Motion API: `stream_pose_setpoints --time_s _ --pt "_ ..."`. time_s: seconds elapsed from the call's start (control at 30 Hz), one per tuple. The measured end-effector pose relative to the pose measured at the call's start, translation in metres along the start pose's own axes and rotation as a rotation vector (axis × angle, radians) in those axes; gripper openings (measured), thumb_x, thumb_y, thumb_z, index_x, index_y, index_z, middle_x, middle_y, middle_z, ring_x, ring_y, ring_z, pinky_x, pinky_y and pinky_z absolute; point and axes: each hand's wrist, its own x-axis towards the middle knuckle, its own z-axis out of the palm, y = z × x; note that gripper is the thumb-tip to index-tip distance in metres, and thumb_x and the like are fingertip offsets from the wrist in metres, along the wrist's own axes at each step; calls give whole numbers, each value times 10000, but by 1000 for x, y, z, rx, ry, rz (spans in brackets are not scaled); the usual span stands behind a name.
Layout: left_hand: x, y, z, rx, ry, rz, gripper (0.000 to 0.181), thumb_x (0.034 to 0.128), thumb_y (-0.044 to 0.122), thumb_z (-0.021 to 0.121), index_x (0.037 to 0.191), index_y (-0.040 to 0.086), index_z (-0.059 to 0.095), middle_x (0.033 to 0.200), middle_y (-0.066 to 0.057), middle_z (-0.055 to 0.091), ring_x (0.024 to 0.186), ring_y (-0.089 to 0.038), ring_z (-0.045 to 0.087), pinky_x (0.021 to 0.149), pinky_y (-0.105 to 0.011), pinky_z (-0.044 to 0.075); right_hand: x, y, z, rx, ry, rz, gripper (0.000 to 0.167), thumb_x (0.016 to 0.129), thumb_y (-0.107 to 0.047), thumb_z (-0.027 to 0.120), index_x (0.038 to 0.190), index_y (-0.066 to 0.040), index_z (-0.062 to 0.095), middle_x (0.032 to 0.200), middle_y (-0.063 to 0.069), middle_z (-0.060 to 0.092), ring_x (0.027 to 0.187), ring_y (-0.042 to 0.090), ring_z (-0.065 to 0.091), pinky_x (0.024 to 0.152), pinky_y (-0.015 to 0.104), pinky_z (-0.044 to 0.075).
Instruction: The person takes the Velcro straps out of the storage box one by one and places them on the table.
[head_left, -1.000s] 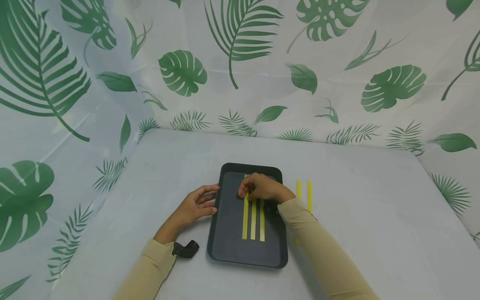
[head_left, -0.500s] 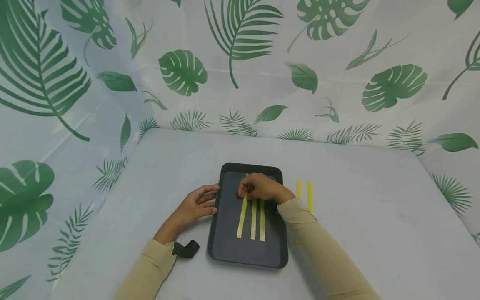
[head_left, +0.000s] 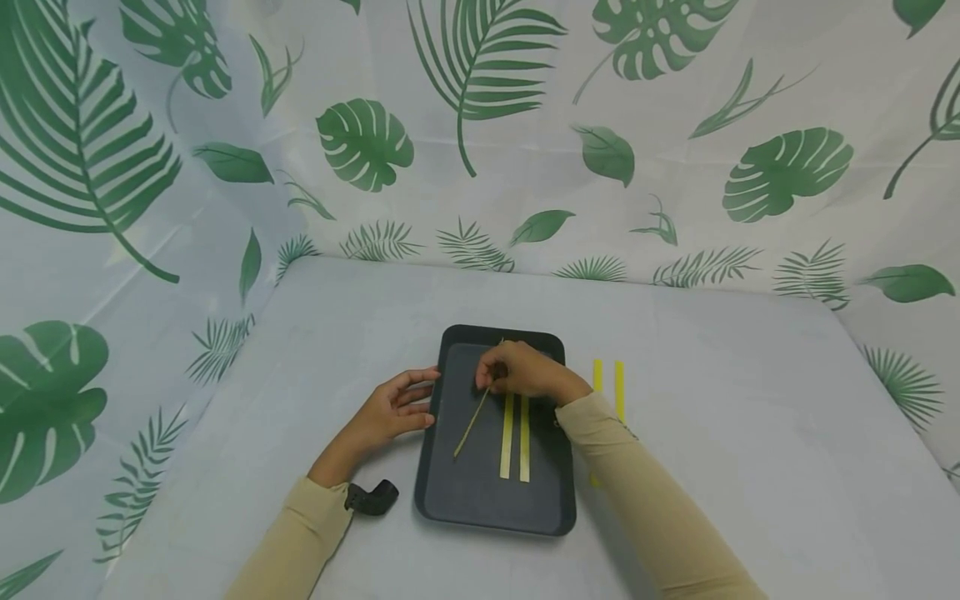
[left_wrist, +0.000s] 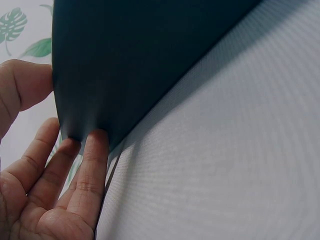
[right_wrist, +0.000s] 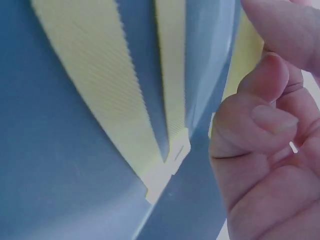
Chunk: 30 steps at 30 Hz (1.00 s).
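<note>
A dark rectangular tray (head_left: 450, 492) lies on the white surface. My right hand (head_left: 521, 369) pinches a yellow hacksaw blade (head_left: 471, 429) over it, slanted and turned nearly edge-on; the fingers cover its upper part. To its right, a hacksaw blade (head_left: 507, 442) and another hacksaw blade (head_left: 525, 442) lie side by side in the tray, upper ends behind the hand. Fine teeth and an end hole show on the blades (right_wrist: 172, 65) in the right wrist view. My left hand (head_left: 390, 411) touches the tray's left side with fingertips, fingers mostly straight, as the left wrist view confirms.
Right of the tray, a yellow blade (head_left: 597, 375) and a second yellow blade (head_left: 619, 387) lie on the white table (head_left: 720, 417), partly hidden by the right sleeve. A black wrist device (head_left: 372, 498) sits at the left cuff. Leaf-patterned cloth (head_left: 480, 225) stands behind.
The leftmost blade in the tray has been picked up by my right hand. Its near end has swung left and the blade has turned on edge. The left hand stays put.
</note>
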Motion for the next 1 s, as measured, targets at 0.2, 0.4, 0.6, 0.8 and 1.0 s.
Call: stream_pose_setpoints --time_s 0.2,0.4,0.6,0.8,1.0 --pt "0 2 0 9 2 2 688 943 -70 747 1531 -190 410 1690 -367 283 1482 -593 398 1056 -260 558 -4 -6 -5 -67 57 -83 208 971 132 699 1020 -38 809 998 33 728 886 110 660 793 306 581" --pt "0 3 1 10 4 -1 677 949 -68 746 1528 -188 415 1690 -368 281 1480 -588 406 1069 -271 553 -8 -15 -9 -110 109 -143 210 1009 115 664 1087 -7 815 957 59 687 844 114 587 767 333 544" --pt "0 2 1 8 3 0 668 950 -89 736 1530 -183 418 1692 -371 272 1466 -590 427 1082 -307 559 -11 -23 -12 -149 93 -106 213 1037 79 642 1133 -11 810 1013 77 698 825 99 555 752 318 530" --pt "0 0 0 7 3 -16 677 956 -76 734 1539 -180 407 1699 -356 274 1471 -587 419 1060 -285 566 -15 -28 -14 -166 103 -58 174 1029 32 660 1093 -36 807 1039 46 706 870 133 574 806 348 538" --pt "1 0 0 24 14 -48 696 958 -83 733 1553 -177 385 1633 -391 371 1437 -580 472 1041 -281 576 -18 -30 -15 -124 136 -46 163 980 36 649 1019 -41 787 975 41 684 851 152 578 796 381 541"
